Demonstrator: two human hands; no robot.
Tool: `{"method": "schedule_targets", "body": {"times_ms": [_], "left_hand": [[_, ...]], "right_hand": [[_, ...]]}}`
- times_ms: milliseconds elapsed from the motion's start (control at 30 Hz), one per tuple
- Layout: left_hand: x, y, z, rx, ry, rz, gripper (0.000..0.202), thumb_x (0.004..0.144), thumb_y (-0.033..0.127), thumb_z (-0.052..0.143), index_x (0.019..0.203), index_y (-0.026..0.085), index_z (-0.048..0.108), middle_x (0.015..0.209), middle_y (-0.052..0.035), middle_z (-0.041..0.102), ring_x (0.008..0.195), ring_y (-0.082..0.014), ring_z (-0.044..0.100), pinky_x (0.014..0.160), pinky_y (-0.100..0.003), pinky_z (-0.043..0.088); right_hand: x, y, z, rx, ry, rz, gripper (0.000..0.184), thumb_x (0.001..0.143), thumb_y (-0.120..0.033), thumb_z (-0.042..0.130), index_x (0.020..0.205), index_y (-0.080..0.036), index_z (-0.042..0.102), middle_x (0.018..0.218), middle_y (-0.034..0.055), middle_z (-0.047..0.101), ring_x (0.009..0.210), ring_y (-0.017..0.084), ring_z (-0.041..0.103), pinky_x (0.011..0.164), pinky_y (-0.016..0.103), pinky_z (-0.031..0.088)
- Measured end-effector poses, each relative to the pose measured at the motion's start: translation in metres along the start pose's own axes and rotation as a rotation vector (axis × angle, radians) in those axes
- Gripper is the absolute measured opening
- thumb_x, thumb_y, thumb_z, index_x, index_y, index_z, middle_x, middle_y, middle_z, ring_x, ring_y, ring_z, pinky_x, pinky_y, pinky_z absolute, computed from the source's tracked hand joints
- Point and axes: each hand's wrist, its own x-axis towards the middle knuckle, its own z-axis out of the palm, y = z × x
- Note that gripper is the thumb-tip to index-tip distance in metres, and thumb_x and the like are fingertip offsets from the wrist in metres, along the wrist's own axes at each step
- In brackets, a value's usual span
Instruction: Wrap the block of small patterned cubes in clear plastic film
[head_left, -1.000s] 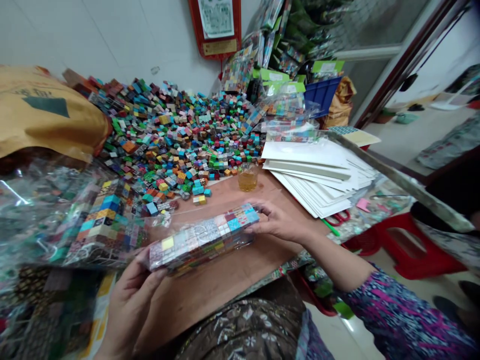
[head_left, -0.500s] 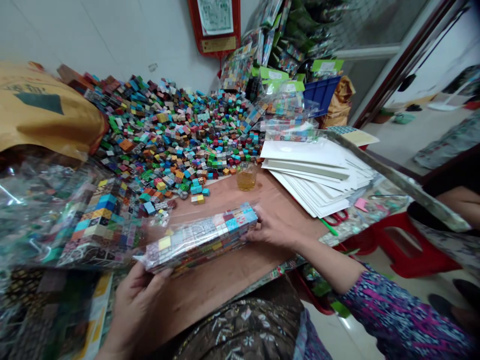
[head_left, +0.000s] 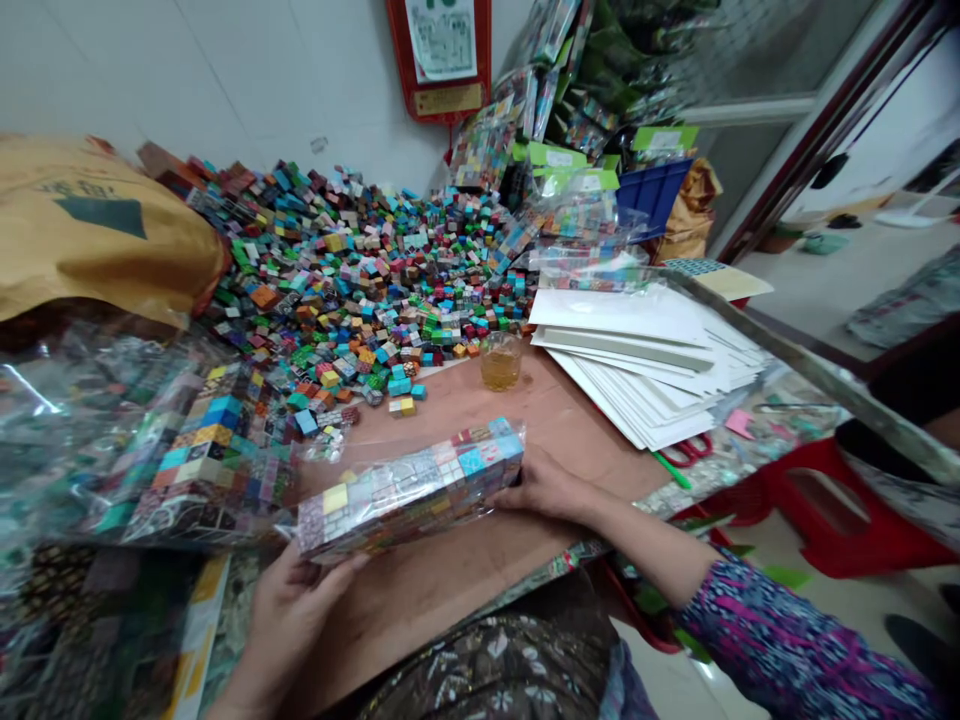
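Observation:
A long clear plastic bag filled with rows of small patterned cubes (head_left: 412, 487) lies tilted between my two hands, just above the brown board (head_left: 442, 580). My left hand (head_left: 292, 600) grips its near left end, thumb along the front and fingers behind. At the far right end, my right hand (head_left: 540, 485) is closed around the bag's edge. Light glints on the plastic. Some fingertips are hidden behind the bag. Left of it rest more clear bags of cubes (head_left: 202, 450).
A big heap of loose cubes (head_left: 360, 270) lies against the wall. A cup of amber liquid (head_left: 500, 362) stands on the board. White cards (head_left: 637, 370), red scissors (head_left: 688, 450) and a green pen (head_left: 671, 468) lie to the right. A yellow sack (head_left: 97, 230) is at left.
The view has shifted slightly, so the scene sits a little lower and further right. Both hands keep hold of the bag, whose top face shows a little more.

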Motion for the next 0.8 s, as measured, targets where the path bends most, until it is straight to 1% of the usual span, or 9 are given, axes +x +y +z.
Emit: {"method": "schedule_targets", "body": {"times_ms": [100,267,333,467,567,633,700,733,800], "left_hand": [[0.0,-0.006,-0.001,0.059,0.003,0.016,0.035,0.056,0.049,0.081,0.065,0.018,0.067,0.062,-0.0039,0.07,0.056,-0.0196,0.065,0.052,-0.027,0.056],[-0.001,-0.021,-0.002,0.155,-0.042,0.032,0.035,0.06,0.052,0.078,0.061,0.018,0.067,0.059,-0.0032,0.069,0.055,-0.0211,0.065,0.053,-0.029,0.055],[-0.002,-0.027,-0.002,0.174,-0.039,0.044,0.038,0.061,0.055,0.077,0.06,0.018,0.066,0.058,-0.0031,0.068,0.055,-0.0211,0.065,0.053,-0.029,0.054],[-0.003,-0.042,-0.002,0.184,-0.003,0.017,0.045,0.06,0.059,0.077,0.065,0.017,0.062,0.062,-0.0035,0.067,0.056,-0.0194,0.063,0.052,-0.028,0.051],[-0.004,-0.051,-0.003,0.207,-0.03,-0.024,0.048,0.061,0.061,0.076,0.072,0.016,0.062,0.068,-0.0052,0.069,0.06,-0.02,0.064,0.057,-0.029,0.052],[-0.004,-0.053,-0.003,0.227,-0.047,-0.03,0.05,0.061,0.063,0.075,0.073,0.016,0.063,0.07,-0.0064,0.069,0.064,-0.0213,0.064,0.06,-0.031,0.053],[-0.004,-0.049,-0.002,0.25,-0.042,-0.017,0.052,0.06,0.066,0.073,0.071,0.016,0.062,0.067,-0.0061,0.068,0.063,-0.0218,0.063,0.059,-0.032,0.052],[-0.004,-0.047,-0.001,0.263,-0.036,-0.008,0.053,0.059,0.067,0.073,0.068,0.017,0.062,0.065,-0.0056,0.067,0.062,-0.0217,0.062,0.058,-0.032,0.051],[-0.003,-0.04,0.0,0.282,-0.021,0.005,0.053,0.058,0.069,0.071,0.065,0.018,0.06,0.061,-0.0047,0.065,0.059,-0.0211,0.06,0.055,-0.032,0.05]], "right_hand": [[0.0,0.002,0.002,0.009,0.015,-0.003,0.043,0.07,-0.031,0.079,0.108,-0.021,0.062,0.106,0.0034,0.069,0.095,0.023,0.063,0.085,0.037,0.052],[-0.001,-0.001,0.003,0.024,0.02,0.007,0.042,0.07,-0.03,0.079,0.108,-0.022,0.063,0.103,0.0024,0.069,0.093,0.022,0.063,0.083,0.037,0.052],[-0.002,-0.002,0.003,0.028,0.023,0.004,0.043,0.07,-0.028,0.08,0.109,-0.022,0.062,0.104,0.0031,0.069,0.094,0.023,0.063,0.084,0.038,0.052],[-0.002,-0.007,0.004,0.077,0.018,-0.012,0.044,0.072,-0.029,0.079,0.111,-0.022,0.061,0.107,0.004,0.068,0.096,0.024,0.063,0.087,0.041,0.052],[-0.007,-0.014,0.004,0.065,0.009,-0.019,0.049,0.072,-0.029,0.079,0.116,-0.022,0.058,0.116,0.006,0.065,0.104,0.025,0.061,0.093,0.044,0.049],[-0.013,-0.021,0.004,0.034,0.069,-0.024,0.059,0.07,-0.031,0.082,0.122,-0.024,0.054,0.124,0.0081,0.061,0.113,0.027,0.057,0.099,0.046,0.046],[-0.02,-0.031,0.003,0.037,0.205,-0.009,0.067,0.068,-0.034,0.084,0.125,-0.025,0.051,0.126,0.0092,0.058,0.115,0.028,0.055,0.101,0.046,0.044],[-0.024,-0.036,0.002,0.059,0.295,0.001,0.066,0.068,-0.037,0.083,0.124,-0.025,0.05,0.124,0.009,0.058,0.114,0.027,0.055,0.1,0.046,0.045],[-0.031,-0.046,0.002,0.113,0.45,-0.001,0.057,0.072,-0.041,0.081,0.118,-0.026,0.051,0.117,0.0067,0.059,0.107,0.024,0.056,0.096,0.043,0.046]]}}
